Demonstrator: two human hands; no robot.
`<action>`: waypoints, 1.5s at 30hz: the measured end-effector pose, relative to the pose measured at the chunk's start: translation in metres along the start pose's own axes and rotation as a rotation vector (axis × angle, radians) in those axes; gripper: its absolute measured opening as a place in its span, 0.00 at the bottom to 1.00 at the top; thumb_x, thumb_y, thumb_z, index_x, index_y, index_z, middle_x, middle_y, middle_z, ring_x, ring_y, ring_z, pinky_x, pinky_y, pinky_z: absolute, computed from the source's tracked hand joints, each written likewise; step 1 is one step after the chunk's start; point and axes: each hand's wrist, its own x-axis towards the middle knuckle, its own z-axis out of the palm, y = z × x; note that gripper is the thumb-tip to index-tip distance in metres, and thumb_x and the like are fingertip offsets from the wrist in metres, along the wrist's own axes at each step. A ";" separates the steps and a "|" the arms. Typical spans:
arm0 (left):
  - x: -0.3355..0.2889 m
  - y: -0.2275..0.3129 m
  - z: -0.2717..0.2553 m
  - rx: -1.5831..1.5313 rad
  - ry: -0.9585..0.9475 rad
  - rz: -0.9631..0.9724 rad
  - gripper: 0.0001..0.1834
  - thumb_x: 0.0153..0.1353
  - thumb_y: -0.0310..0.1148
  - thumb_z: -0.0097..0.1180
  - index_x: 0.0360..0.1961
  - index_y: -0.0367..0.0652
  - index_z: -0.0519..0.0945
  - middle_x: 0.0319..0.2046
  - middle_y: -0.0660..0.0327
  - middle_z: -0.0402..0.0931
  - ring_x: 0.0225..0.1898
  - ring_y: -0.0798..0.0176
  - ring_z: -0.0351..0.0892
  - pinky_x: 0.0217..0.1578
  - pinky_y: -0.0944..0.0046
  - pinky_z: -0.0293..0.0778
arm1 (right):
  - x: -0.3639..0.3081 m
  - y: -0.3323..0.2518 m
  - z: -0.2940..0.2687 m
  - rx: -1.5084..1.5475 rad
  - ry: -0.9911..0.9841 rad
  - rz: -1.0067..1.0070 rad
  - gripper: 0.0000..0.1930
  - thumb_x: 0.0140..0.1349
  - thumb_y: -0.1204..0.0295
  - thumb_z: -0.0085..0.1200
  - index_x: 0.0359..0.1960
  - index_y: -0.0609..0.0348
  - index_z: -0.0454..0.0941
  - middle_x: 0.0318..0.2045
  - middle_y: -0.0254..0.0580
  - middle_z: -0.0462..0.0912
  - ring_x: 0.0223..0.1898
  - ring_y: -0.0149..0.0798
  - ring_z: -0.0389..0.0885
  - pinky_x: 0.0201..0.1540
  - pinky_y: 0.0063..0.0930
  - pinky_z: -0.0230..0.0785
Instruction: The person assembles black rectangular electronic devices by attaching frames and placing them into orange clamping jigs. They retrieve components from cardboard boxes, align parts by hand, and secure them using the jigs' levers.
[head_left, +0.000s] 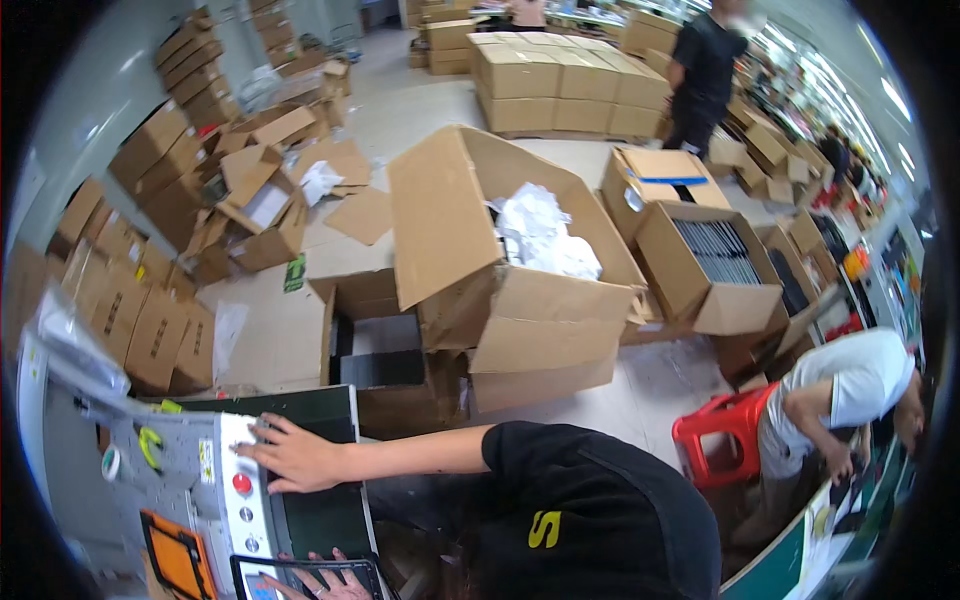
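Note:
My right arm, in a black short sleeve, reaches left across a dark green surface [310, 525]. My right hand [300, 458] is palm down with its fingers spread, their tips at the edge of a white control panel [225, 470], just above its red button [242, 483]. It holds nothing. At the lower edge, my left hand [345, 585] has its fingers spread over a black-framed flat panel [372, 566]; the picture's edge cuts off part of both. Beside the control panel lies an orange-and-black framed tablet-like item [178, 552].
Yellow-green pliers [150, 450] and a tape roll [111, 463] lie on the grey machine top. A large open carton [440, 220] with white wrapping stands beyond my arm, with a carton of dark flat items [715, 250]. A co-worker [835, 385] sits on a red stool [718, 440] at right.

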 end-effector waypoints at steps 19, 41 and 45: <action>-0.035 0.014 -0.050 -0.379 -0.434 0.019 0.71 0.26 0.55 0.72 0.69 0.63 0.37 0.70 0.61 0.37 0.64 0.39 0.46 0.61 0.28 0.36 | -0.014 0.016 -0.082 0.215 0.288 0.400 0.22 0.53 0.70 0.56 0.48 0.67 0.67 0.43 0.58 0.73 0.47 0.58 0.71 0.52 0.43 0.63; -0.029 -0.006 -0.059 -0.310 -0.313 0.252 0.72 0.30 0.63 0.70 0.69 0.55 0.34 0.69 0.49 0.30 0.67 0.34 0.39 0.64 0.35 0.35 | -0.076 -0.021 -0.115 -0.106 -0.300 0.230 0.38 0.46 0.54 0.62 0.57 0.61 0.66 0.59 0.70 0.58 0.55 0.65 0.64 0.57 0.50 0.60; -0.030 -0.008 -0.055 -0.277 -0.278 0.283 0.72 0.30 0.64 0.69 0.69 0.54 0.34 0.68 0.43 0.31 0.66 0.31 0.38 0.65 0.38 0.34 | -0.079 -0.016 -0.117 -0.192 -0.371 0.132 0.37 0.45 0.54 0.63 0.58 0.53 0.66 0.58 0.67 0.60 0.53 0.63 0.67 0.54 0.47 0.64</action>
